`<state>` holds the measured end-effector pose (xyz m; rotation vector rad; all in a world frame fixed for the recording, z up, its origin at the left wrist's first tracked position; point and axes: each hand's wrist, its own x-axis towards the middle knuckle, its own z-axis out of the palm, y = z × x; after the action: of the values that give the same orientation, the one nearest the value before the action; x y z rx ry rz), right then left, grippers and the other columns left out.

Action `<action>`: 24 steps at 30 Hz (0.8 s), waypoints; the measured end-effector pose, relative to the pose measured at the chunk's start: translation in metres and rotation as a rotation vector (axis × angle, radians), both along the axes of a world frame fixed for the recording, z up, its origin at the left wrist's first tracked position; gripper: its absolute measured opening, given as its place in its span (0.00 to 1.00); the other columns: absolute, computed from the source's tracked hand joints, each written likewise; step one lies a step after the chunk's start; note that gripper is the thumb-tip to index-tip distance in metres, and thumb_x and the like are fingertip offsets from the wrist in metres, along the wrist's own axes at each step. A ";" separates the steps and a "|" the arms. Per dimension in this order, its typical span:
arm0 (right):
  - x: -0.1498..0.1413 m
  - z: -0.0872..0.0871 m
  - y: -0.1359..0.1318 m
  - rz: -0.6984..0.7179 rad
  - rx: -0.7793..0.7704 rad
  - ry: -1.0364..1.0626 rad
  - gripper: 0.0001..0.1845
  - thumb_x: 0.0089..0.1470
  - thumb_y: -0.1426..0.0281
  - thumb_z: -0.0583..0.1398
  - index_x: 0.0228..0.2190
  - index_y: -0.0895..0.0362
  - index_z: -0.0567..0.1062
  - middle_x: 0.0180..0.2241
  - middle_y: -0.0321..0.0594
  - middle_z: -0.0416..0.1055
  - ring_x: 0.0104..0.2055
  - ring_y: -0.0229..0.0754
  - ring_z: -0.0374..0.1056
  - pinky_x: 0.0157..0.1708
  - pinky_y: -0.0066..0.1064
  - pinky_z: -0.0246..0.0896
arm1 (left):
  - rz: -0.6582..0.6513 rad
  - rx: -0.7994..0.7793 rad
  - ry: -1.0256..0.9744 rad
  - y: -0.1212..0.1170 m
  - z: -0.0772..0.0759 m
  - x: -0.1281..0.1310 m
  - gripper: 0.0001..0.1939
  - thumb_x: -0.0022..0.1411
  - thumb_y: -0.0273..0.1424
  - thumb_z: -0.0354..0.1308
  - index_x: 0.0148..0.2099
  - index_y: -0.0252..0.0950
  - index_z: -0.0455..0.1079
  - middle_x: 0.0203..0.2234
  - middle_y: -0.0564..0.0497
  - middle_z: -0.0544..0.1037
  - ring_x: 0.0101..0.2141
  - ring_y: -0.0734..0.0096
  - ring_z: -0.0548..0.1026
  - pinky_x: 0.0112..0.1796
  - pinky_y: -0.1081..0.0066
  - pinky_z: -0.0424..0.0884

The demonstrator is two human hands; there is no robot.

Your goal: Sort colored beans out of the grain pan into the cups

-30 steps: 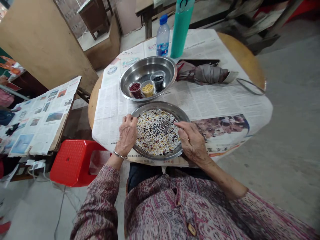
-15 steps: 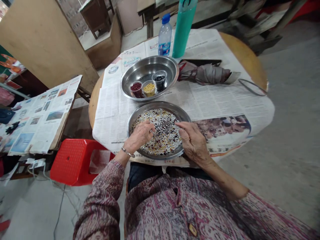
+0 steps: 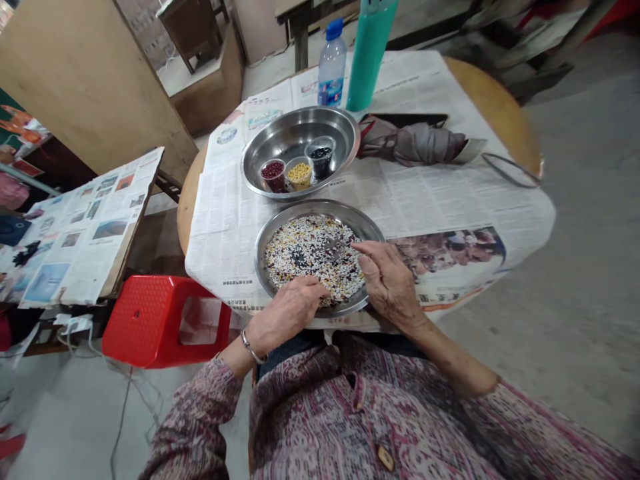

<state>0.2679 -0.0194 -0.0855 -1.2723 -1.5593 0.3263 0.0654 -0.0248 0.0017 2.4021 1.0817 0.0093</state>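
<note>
Even, rather dim light, its source out of view; soft glints on the bowl [image 3: 280, 139] and tray [image 3: 361, 221]; deep shadow beneath the side table [image 3: 95, 230]; edges stretched wide, floor [image 3: 565, 267] at right smeared

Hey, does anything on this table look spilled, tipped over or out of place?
Nothing stands out. The mixed grains lie inside the front dish, with no spill I can make out, though the left hand and right hand hide part of its edge. Three filled cups sit in the basin behind; both bottles stand upright.
</note>
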 end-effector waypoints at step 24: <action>0.000 0.000 0.000 -0.005 0.018 -0.034 0.16 0.68 0.64 0.51 0.49 0.53 0.75 0.47 0.48 0.76 0.51 0.50 0.71 0.53 0.46 0.67 | 0.250 0.146 -0.011 0.056 -0.020 0.008 0.10 0.62 0.22 0.60 0.46 0.36 0.76 0.42 0.47 0.76 0.46 0.62 0.76 0.54 0.61 0.72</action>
<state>0.2679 -0.0193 -0.0853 -1.2736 -1.5841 0.2884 0.0735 0.0311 -0.0184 2.3721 1.4130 0.1919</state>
